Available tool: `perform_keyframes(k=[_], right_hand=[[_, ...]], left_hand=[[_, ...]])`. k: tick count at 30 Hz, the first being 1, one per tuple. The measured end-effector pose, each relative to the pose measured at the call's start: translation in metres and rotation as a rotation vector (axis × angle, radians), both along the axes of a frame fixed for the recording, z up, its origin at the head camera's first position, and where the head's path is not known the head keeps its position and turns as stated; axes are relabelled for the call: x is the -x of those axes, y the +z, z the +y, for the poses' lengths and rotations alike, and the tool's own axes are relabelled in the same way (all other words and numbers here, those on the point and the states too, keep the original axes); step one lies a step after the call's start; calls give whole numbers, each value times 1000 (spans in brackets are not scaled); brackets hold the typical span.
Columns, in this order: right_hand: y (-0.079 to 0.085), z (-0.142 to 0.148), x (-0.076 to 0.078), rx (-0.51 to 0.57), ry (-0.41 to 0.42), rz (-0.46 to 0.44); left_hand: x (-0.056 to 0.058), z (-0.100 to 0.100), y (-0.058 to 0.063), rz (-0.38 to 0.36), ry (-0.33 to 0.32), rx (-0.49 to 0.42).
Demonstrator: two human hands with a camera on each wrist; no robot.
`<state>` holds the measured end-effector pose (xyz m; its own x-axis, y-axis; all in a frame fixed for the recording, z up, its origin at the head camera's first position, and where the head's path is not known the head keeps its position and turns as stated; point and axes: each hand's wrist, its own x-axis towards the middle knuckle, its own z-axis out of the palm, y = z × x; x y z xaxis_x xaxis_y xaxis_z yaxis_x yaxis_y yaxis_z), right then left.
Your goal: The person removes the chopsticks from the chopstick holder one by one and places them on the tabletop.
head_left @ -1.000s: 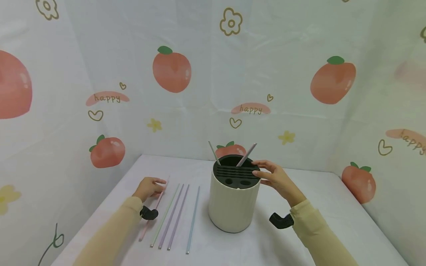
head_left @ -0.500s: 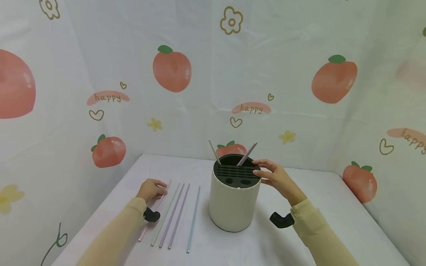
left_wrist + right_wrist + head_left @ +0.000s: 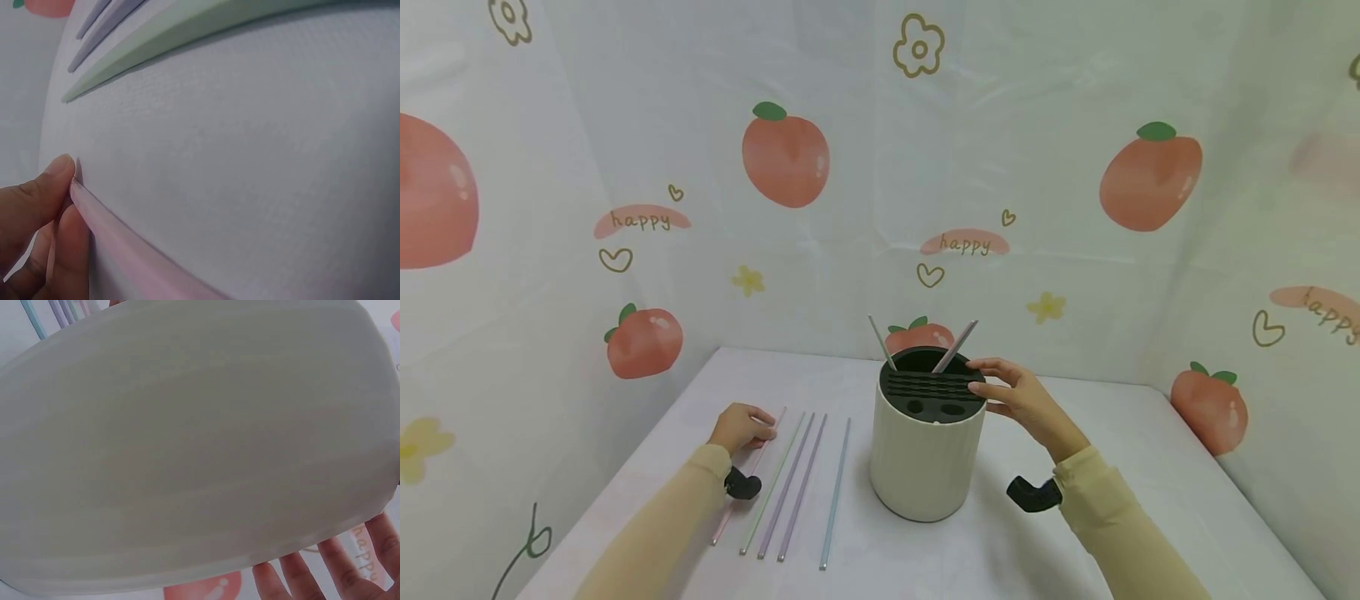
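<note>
On the left of the table, my left hand (image 3: 743,427) pinches a pink chopstick (image 3: 134,253) between thumb and fingers near its thin far end. The chopstick's silver-tipped thick end lies toward me. To the right stands a cream utensil holder (image 3: 925,471) with a black slotted insert (image 3: 934,387). My right hand (image 3: 1018,404) touches its right rim with fairly straight, spread fingers; in the right wrist view several fingertips (image 3: 265,575) rest along the cream wall. A green chopstick (image 3: 882,342) and a pinkish chopstick (image 3: 957,346) lean in the holder's rear opening.
Between left hand and holder lie a green chopstick (image 3: 771,487), two purple chopsticks (image 3: 786,487) (image 3: 802,492) and a blue chopstick (image 3: 837,496), roughly side by side. A white fruit-patterned curtain (image 3: 850,275) hangs behind and beside the white table (image 3: 917,567).
My left hand has shifted slightly right along with the pink chopstick's thin end, mostly in the first half second. The right hand and the holder keep their places.
</note>
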<state>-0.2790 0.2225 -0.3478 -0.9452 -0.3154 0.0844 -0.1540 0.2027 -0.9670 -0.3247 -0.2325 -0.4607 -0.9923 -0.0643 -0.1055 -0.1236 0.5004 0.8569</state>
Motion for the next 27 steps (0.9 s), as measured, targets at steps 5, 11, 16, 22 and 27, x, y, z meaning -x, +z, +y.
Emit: perform_keyframes(k=[5,11,16,22,27], right_hand=[[0,-1,0,7,2,-4],[0,0,0,-8,4,2],[0,1,0,-12,-5,7],[-1,1,2,-11,-13,0],[-2,0,2,-9,-4,4]], left_hand=[[-1,-1,-1,-18,0,-12],[-2,-1,9,-47,1,-50],[1,7,33,2,-15,-112],[8,35,76,152,-128,-257],[-1,72,116,337,-207,-415]])
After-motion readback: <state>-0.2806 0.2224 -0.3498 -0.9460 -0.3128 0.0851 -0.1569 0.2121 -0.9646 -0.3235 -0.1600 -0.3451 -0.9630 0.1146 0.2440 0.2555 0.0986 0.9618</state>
